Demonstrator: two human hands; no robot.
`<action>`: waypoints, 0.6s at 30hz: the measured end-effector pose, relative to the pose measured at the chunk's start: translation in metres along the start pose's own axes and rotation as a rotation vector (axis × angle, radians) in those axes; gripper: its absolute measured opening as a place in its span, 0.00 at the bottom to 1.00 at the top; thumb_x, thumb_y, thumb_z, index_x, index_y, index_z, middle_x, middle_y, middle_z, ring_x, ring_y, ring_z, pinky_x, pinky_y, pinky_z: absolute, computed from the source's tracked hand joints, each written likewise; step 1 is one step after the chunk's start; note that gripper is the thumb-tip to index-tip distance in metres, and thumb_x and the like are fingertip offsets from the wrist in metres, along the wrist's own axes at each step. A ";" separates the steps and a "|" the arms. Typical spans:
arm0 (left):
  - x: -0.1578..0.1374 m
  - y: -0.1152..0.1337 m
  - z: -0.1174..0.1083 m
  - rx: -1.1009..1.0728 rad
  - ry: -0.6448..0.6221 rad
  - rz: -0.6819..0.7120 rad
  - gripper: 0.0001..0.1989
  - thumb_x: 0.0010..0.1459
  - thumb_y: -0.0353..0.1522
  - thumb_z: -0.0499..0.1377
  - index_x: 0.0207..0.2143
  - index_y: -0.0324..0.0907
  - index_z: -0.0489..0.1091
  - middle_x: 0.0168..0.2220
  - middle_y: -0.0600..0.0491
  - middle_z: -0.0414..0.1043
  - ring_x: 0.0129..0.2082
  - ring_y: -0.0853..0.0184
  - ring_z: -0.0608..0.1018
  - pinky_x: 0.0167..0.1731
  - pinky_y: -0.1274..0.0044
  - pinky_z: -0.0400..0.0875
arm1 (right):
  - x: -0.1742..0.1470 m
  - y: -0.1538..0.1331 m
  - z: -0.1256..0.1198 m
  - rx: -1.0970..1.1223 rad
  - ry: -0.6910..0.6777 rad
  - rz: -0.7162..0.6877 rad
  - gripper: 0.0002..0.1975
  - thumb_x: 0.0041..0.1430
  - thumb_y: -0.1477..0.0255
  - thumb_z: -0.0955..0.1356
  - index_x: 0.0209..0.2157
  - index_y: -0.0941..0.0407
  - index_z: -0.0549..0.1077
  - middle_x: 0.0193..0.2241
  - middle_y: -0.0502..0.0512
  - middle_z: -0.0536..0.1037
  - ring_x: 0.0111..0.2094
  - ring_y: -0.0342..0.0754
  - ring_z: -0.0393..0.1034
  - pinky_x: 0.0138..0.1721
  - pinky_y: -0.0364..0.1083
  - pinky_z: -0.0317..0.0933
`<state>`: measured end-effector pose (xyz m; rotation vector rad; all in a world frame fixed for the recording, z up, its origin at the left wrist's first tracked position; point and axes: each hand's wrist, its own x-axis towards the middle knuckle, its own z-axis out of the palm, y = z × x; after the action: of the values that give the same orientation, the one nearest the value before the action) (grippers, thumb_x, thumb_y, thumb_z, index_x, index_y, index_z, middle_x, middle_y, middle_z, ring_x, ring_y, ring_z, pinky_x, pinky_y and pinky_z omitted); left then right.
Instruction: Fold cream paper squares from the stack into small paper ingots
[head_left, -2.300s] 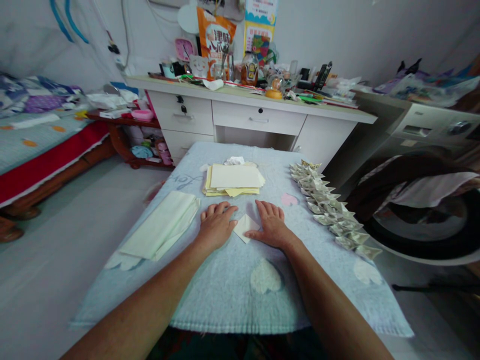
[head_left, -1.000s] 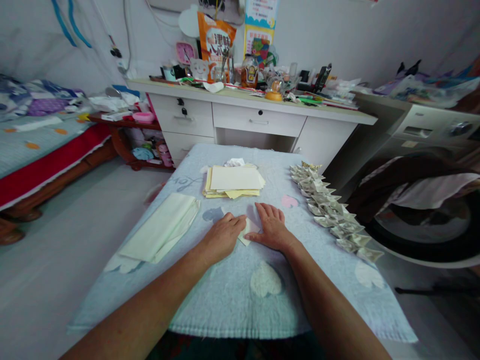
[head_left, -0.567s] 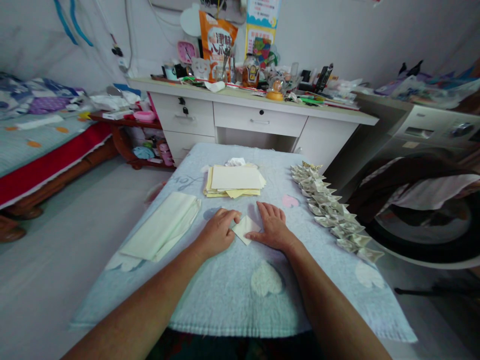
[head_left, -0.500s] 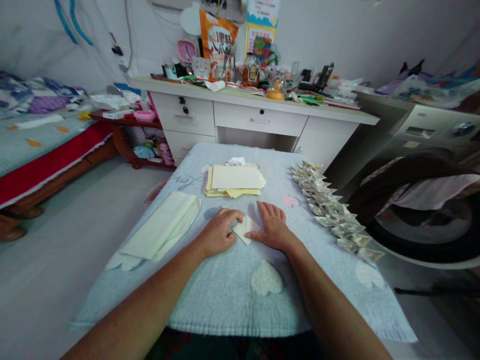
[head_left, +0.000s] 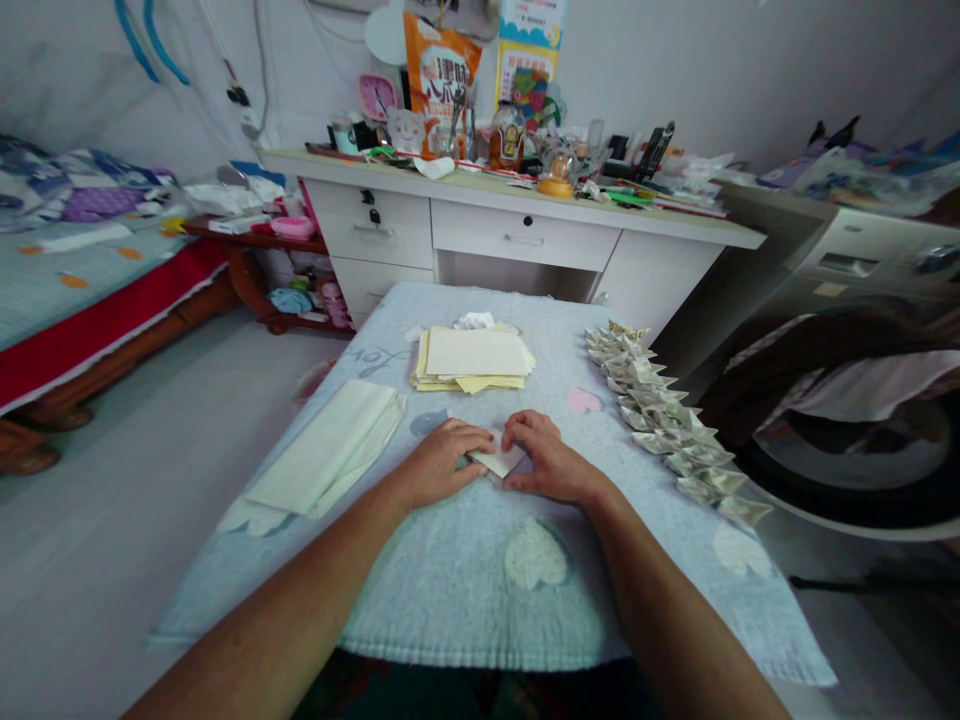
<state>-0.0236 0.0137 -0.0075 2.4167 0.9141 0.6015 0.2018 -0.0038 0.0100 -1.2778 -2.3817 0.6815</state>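
A small folded piece of pale paper (head_left: 498,459) lies on the cloth-covered table between my hands. My left hand (head_left: 448,460) grips its left side, fingers bent and pressed together. From the right, my right hand (head_left: 546,459) is curled with fingertips and thumb on the paper's right edges. Parts of the paper are hidden under the fingers. Beyond the hands sits a stack of cream and yellow paper sheets (head_left: 477,353). Left of my left hand is a larger folded pale sheet (head_left: 328,447). Several folded paper pieces with pointed tips (head_left: 670,420) stand in rows on the right.
A light blue cloth with heart patterns (head_left: 450,610) covers the table. Behind it stands a white desk (head_left: 525,240) crowded with jars, a clock and a snack bag. On the right is a washing machine (head_left: 847,300); on the left, a bed (head_left: 67,300).
My right hand has gone from fingers spread flat beside the paper to curled around its right side. My left hand has shifted slightly right, with its fingers lower on the paper.
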 end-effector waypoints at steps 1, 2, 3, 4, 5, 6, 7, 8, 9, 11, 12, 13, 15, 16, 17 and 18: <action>0.000 0.000 0.000 -0.006 0.006 -0.007 0.11 0.56 0.30 0.58 0.43 0.43 0.72 0.47 0.51 0.74 0.50 0.63 0.71 0.52 0.70 0.62 | 0.000 -0.002 0.000 0.002 0.004 -0.006 0.20 0.45 0.67 0.76 0.40 0.52 0.69 0.47 0.53 0.64 0.50 0.51 0.57 0.53 0.52 0.50; 0.000 -0.001 0.000 -0.008 0.014 -0.014 0.11 0.57 0.31 0.58 0.43 0.44 0.73 0.46 0.52 0.75 0.50 0.64 0.71 0.52 0.71 0.63 | 0.000 -0.003 0.001 0.001 0.015 -0.009 0.19 0.45 0.68 0.75 0.40 0.52 0.70 0.47 0.53 0.64 0.50 0.51 0.57 0.52 0.51 0.50; 0.001 -0.001 0.001 -0.007 0.023 -0.020 0.10 0.58 0.31 0.57 0.43 0.44 0.73 0.46 0.52 0.75 0.49 0.64 0.72 0.51 0.71 0.64 | 0.001 -0.004 0.001 -0.004 0.031 -0.011 0.18 0.46 0.69 0.75 0.40 0.52 0.70 0.46 0.53 0.65 0.50 0.51 0.58 0.52 0.51 0.50; 0.001 -0.002 0.002 -0.002 0.033 -0.024 0.09 0.59 0.32 0.57 0.42 0.44 0.73 0.45 0.52 0.76 0.48 0.64 0.72 0.50 0.71 0.64 | 0.001 -0.004 0.002 -0.013 0.048 -0.013 0.17 0.48 0.71 0.74 0.40 0.52 0.70 0.46 0.52 0.65 0.49 0.50 0.58 0.52 0.50 0.50; 0.001 -0.002 0.002 0.004 0.043 -0.026 0.09 0.60 0.32 0.56 0.42 0.44 0.73 0.44 0.52 0.76 0.47 0.64 0.73 0.49 0.71 0.65 | 0.002 -0.004 0.003 -0.024 0.065 -0.014 0.15 0.49 0.73 0.73 0.40 0.52 0.71 0.45 0.52 0.66 0.49 0.50 0.58 0.52 0.50 0.50; 0.001 -0.002 0.003 0.014 0.051 -0.022 0.09 0.61 0.33 0.55 0.41 0.43 0.73 0.43 0.52 0.76 0.45 0.64 0.73 0.48 0.72 0.65 | 0.002 -0.003 0.005 -0.036 0.080 -0.015 0.14 0.49 0.74 0.72 0.39 0.52 0.72 0.44 0.52 0.67 0.48 0.50 0.59 0.51 0.49 0.51; 0.001 -0.002 0.004 0.026 0.058 -0.017 0.08 0.61 0.33 0.55 0.40 0.43 0.73 0.42 0.51 0.76 0.44 0.65 0.74 0.47 0.72 0.66 | 0.003 -0.003 0.006 -0.049 0.094 -0.016 0.12 0.50 0.76 0.71 0.38 0.52 0.72 0.43 0.52 0.67 0.47 0.50 0.59 0.50 0.49 0.51; 0.001 -0.002 0.004 0.042 0.065 -0.012 0.08 0.61 0.33 0.56 0.39 0.43 0.73 0.40 0.51 0.76 0.43 0.65 0.74 0.47 0.72 0.66 | 0.003 -0.002 0.007 -0.062 0.105 -0.019 0.11 0.50 0.77 0.70 0.37 0.53 0.73 0.42 0.52 0.68 0.46 0.49 0.59 0.49 0.49 0.51; 0.001 -0.001 0.004 0.063 0.072 -0.006 0.07 0.60 0.32 0.56 0.38 0.42 0.72 0.39 0.51 0.76 0.43 0.64 0.74 0.46 0.72 0.66 | 0.004 -0.002 0.008 -0.071 0.112 -0.023 0.09 0.51 0.77 0.69 0.36 0.53 0.73 0.40 0.53 0.69 0.45 0.49 0.60 0.49 0.48 0.51; 0.000 0.000 0.004 0.119 0.085 -0.002 0.04 0.59 0.31 0.57 0.36 0.41 0.71 0.37 0.51 0.75 0.41 0.64 0.73 0.44 0.73 0.66 | 0.005 -0.001 0.010 -0.080 0.115 -0.036 0.08 0.51 0.78 0.68 0.35 0.54 0.73 0.38 0.53 0.70 0.43 0.49 0.60 0.47 0.48 0.52; 0.000 0.001 0.004 0.148 0.088 -0.002 0.03 0.58 0.30 0.58 0.35 0.41 0.71 0.36 0.51 0.74 0.41 0.64 0.73 0.43 0.73 0.66 | 0.005 -0.002 0.011 -0.084 0.111 -0.042 0.08 0.50 0.78 0.68 0.34 0.54 0.73 0.36 0.53 0.70 0.42 0.49 0.60 0.46 0.48 0.52; -0.001 0.002 0.004 0.175 0.087 -0.002 0.02 0.58 0.29 0.58 0.33 0.41 0.71 0.35 0.51 0.73 0.40 0.64 0.72 0.42 0.73 0.66 | 0.005 -0.002 0.012 -0.089 0.106 -0.045 0.09 0.50 0.79 0.67 0.34 0.54 0.73 0.35 0.52 0.71 0.41 0.49 0.60 0.46 0.48 0.52; -0.001 0.003 0.004 0.215 0.076 0.006 0.03 0.57 0.28 0.57 0.31 0.41 0.70 0.33 0.52 0.71 0.38 0.65 0.71 0.40 0.74 0.65 | 0.006 -0.003 0.012 -0.102 0.104 -0.042 0.10 0.49 0.79 0.67 0.35 0.55 0.72 0.34 0.52 0.71 0.40 0.49 0.60 0.45 0.47 0.52; -0.001 0.003 0.004 0.227 0.069 0.013 0.04 0.58 0.27 0.56 0.30 0.40 0.70 0.32 0.52 0.71 0.37 0.65 0.71 0.39 0.74 0.65 | 0.006 -0.003 0.012 -0.110 0.105 -0.039 0.12 0.49 0.80 0.67 0.37 0.55 0.72 0.34 0.52 0.71 0.40 0.49 0.60 0.44 0.47 0.52; -0.001 0.004 0.004 0.236 0.066 0.020 0.05 0.58 0.27 0.56 0.30 0.40 0.70 0.32 0.52 0.71 0.37 0.65 0.71 0.39 0.74 0.65 | 0.006 -0.004 0.013 -0.117 0.106 -0.036 0.13 0.48 0.80 0.67 0.38 0.55 0.71 0.35 0.52 0.71 0.40 0.49 0.60 0.44 0.47 0.52; -0.001 0.004 0.003 0.241 0.063 0.025 0.06 0.58 0.27 0.55 0.30 0.40 0.70 0.31 0.52 0.70 0.36 0.65 0.70 0.38 0.74 0.65 | 0.005 -0.004 0.013 -0.126 0.107 -0.032 0.14 0.48 0.80 0.67 0.39 0.55 0.71 0.35 0.52 0.71 0.40 0.49 0.60 0.44 0.47 0.52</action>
<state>-0.0203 0.0096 -0.0081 2.6387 1.0362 0.6100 0.1896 -0.0043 0.0025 -1.2885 -2.3843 0.4488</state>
